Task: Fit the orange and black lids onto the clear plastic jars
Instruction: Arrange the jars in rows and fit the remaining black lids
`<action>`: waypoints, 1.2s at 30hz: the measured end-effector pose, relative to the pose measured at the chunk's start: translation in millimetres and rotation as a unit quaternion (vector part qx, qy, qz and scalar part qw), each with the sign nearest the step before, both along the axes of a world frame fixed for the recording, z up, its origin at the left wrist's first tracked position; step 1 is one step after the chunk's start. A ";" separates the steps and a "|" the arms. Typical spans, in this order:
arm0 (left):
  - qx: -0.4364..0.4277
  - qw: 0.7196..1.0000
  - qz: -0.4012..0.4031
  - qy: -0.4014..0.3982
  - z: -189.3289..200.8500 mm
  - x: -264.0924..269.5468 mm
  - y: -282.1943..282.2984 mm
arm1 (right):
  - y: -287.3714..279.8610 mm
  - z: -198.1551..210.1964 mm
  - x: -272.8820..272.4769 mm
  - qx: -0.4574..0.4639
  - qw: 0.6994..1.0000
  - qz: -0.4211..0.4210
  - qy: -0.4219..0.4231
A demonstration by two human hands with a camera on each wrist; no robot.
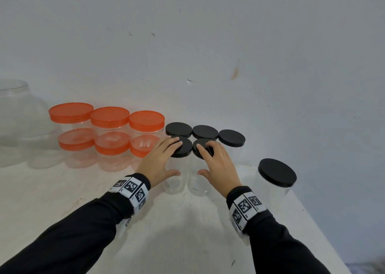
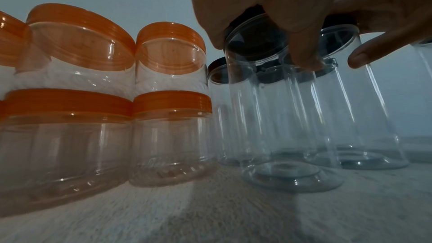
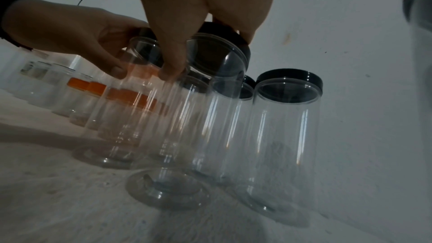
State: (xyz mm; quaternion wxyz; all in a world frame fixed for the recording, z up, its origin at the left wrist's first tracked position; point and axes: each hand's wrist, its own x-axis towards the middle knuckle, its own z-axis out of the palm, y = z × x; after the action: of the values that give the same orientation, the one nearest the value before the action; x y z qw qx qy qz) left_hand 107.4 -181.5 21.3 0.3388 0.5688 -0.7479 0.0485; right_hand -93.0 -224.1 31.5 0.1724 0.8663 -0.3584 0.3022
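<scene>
Two hands, forearms in black sleeves, both reaching toward the far edge of the table

Left hand (image 1: 161, 159): palm down, fingers (image 1: 173, 142) extended forward and slightly spread, thumb (image 1: 171, 172) dropped low and apart from them, fingers and thumb curved round what lies beneath; wrist bears a white band printed with black square markers. Right hand (image 1: 216, 161): palm down, just beside the left, fingers (image 1: 205, 150) reaching forward and curled downward at the tips, thumb (image 1: 203, 172) lowered and pointing toward the left thumb; wrist bears a matching marker band. Both forearms rise from the near edge and converge toward the middle
</scene>
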 end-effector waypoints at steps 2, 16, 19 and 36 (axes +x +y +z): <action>-0.005 1.000 0.006 -0.002 -0.4 -1.3 -0.7 | 1.3 0.4 1.1 0.006 1.000 -0.001 -0.010; -0.059 0.989 -0.033 -0.130 32.4 -39.3 1.7 | 32.2 21.4 -74.1 0.013 0.978 -0.190 -0.086; -0.004 0.984 -0.041 -0.172 36.0 -60.1 -1.9 | 37.4 23.2 -104.6 0.076 0.949 -0.283 -0.118; -0.067 0.977 -0.014 -0.203 20.9 -70.3 -16.1 | 29.4 7.1 -83.3 0.303 0.899 -0.084 -0.305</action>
State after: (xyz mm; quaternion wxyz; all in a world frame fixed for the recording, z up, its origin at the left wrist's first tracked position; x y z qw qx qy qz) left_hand 37.1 -197.6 42.2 0.2178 0.5128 -0.8039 0.2082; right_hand -176.3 -194.7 38.6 -0.1918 0.7088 -0.5391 0.4127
